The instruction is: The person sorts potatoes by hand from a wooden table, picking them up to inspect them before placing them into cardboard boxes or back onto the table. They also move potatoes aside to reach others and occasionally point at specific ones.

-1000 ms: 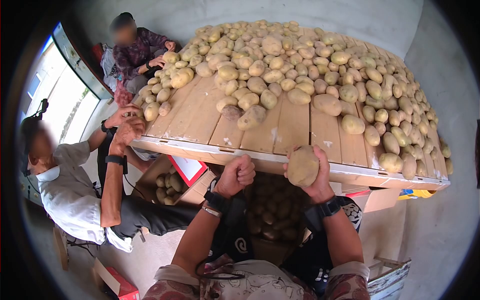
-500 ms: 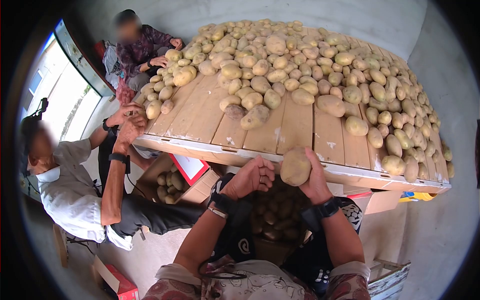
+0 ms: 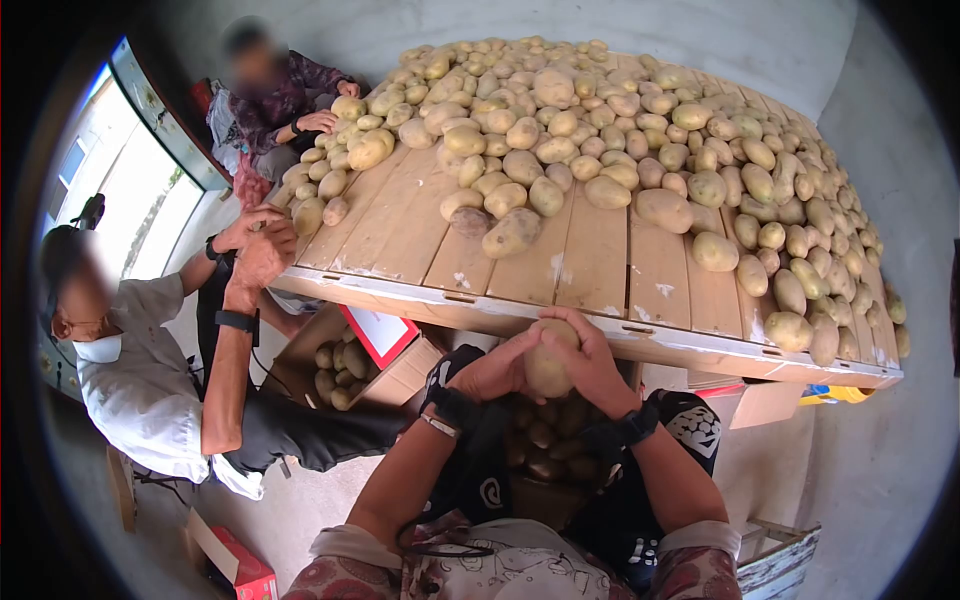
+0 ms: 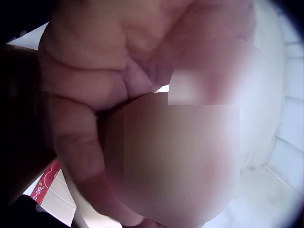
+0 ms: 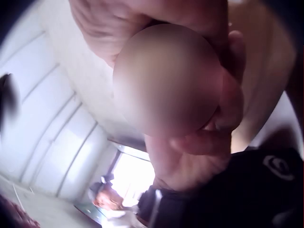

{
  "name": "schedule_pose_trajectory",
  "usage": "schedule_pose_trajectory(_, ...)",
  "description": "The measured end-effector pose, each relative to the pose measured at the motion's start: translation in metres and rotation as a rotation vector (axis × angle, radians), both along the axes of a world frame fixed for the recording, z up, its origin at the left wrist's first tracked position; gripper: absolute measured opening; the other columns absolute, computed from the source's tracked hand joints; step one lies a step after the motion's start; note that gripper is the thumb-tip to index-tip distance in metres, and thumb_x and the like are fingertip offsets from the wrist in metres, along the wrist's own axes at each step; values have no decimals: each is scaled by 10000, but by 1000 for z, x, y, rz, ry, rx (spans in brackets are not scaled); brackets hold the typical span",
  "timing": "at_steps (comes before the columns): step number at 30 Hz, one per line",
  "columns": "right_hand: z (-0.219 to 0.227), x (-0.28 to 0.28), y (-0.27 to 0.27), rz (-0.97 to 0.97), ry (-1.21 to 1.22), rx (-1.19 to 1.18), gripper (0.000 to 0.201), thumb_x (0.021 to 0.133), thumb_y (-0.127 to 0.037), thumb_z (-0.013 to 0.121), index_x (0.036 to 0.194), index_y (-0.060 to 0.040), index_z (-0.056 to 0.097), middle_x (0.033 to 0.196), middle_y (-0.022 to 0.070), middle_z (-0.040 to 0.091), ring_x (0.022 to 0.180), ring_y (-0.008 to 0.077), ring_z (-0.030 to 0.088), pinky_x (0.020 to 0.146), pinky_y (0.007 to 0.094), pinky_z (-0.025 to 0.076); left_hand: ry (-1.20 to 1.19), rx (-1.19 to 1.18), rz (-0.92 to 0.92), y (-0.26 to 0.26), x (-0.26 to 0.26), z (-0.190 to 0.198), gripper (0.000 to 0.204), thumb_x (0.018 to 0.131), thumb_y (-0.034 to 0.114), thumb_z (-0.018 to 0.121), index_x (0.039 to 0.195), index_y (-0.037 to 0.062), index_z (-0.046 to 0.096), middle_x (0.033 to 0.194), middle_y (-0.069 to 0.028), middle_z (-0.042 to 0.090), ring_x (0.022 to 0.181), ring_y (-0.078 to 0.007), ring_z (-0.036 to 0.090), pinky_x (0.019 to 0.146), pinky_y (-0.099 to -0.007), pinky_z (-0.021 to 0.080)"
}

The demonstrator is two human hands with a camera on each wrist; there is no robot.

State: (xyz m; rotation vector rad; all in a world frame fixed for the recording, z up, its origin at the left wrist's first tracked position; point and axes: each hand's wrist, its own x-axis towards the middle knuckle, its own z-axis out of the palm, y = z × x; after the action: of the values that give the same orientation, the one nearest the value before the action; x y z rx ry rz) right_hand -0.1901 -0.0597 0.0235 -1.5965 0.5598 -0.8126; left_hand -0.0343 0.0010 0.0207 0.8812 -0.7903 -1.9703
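A large potato (image 3: 549, 368) is held between both hands just off the front edge of the slatted tabletop (image 3: 590, 270). The left hand (image 3: 497, 372) has its fingers curled round the left side of the potato; the right hand (image 3: 597, 372) grips it from the right and over the top. In the left wrist view, the fingers of the left hand (image 4: 76, 123) wrap the potato, which is blurred. Both hands also surround the blurred potato in the right wrist view, the right hand (image 5: 161, 12) along its upper side.
Many potatoes (image 3: 560, 130) cover the back and right of the tabletop. Below the hands, a box of potatoes (image 3: 545, 440) sits between the knees. Another open carton (image 3: 405, 378) stands left of it. One person (image 3: 140, 370) sits at the left, another (image 3: 265, 100) at the far corner.
The left hand has moved right and taken hold of the potato. Held by the right hand, the potato has moved left and down slightly and turned, now showing a narrower side.
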Motion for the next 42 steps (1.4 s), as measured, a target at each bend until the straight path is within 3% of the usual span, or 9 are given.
schedule_pose_trajectory(1,4,0,2,3,0,2,289,878,-167,500,1115,-2,518,983,70,587,910,135,544,815,261,434,-141,20,48,3,-2,1,605,885,572,342,1276,111,384,1125,-84,557,985,-244,579,662,-365,514)
schedule_pose_trajectory(7,3,-2,-3,-34,12,-125,228,886,-143,510,1064,-9,560,913,45,604,865,116,539,785,237,433,-88,-36,18,-1,0,-7,544,889,541,370,1212,105,418,1061,-100,580,863,-247,620,622,-343,515)
schedule_pose_trajectory(10,-1,-6,-9,71,-45,159,283,928,-206,452,1112,-8,532,969,74,600,906,139,554,817,266,438,-66,-73,-12,-2,5,-12,653,869,597,334,1282,93,360,1055,-162,575,854,-284,624,623,-341,511)
schedule_pose_trajectory(12,-7,-5,-11,18,-326,506,366,949,-306,412,1119,1,515,1039,107,587,942,177,565,831,311,456,-12,-88,44,-3,4,-8,659,871,602,313,1278,88,371,1027,-175,582,846,-301,626,622,-344,512)
schedule_pose_trajectory(16,-8,-14,-24,26,-359,696,374,947,-348,390,1080,-22,516,1062,120,575,968,206,570,834,337,463,149,-103,156,-5,8,-4,688,871,616,270,1292,80,366,1047,-179,582,868,-330,621,647,-346,518)
schedule_pose_trajectory(19,-3,-20,-24,50,-148,641,352,939,-338,415,1088,-34,514,1044,114,578,956,191,573,809,315,467,143,-90,276,-5,9,-7,700,870,621,258,1306,81,350,1104,-175,566,921,-341,606,669,-355,521)
schedule_pose_trajectory(23,0,-17,-20,35,-211,627,324,931,-316,442,1093,-45,518,1049,98,575,952,171,566,784,296,468,94,-118,266,-4,9,-2,713,867,623,269,1324,80,328,1185,-162,527,1004,-345,572,718,-360,517)
schedule_pose_trajectory(31,-3,-11,-14,99,-254,329,522,851,-136,597,1296,-26,347,1223,100,462,1114,151,436,938,273,366,195,-169,162,-2,9,-6,667,887,512,389,1396,128,191,1367,-85,340,1187,-247,439,912,-401,443)
schedule_pose_trajectory(42,8,-14,-8,168,-135,303,642,783,-149,670,1317,-52,327,1195,79,451,1096,157,439,925,280,376,67,-138,80,1,8,-2,637,898,494,393,1395,148,192,1313,-73,396,1095,-234,517,780,-325,522)
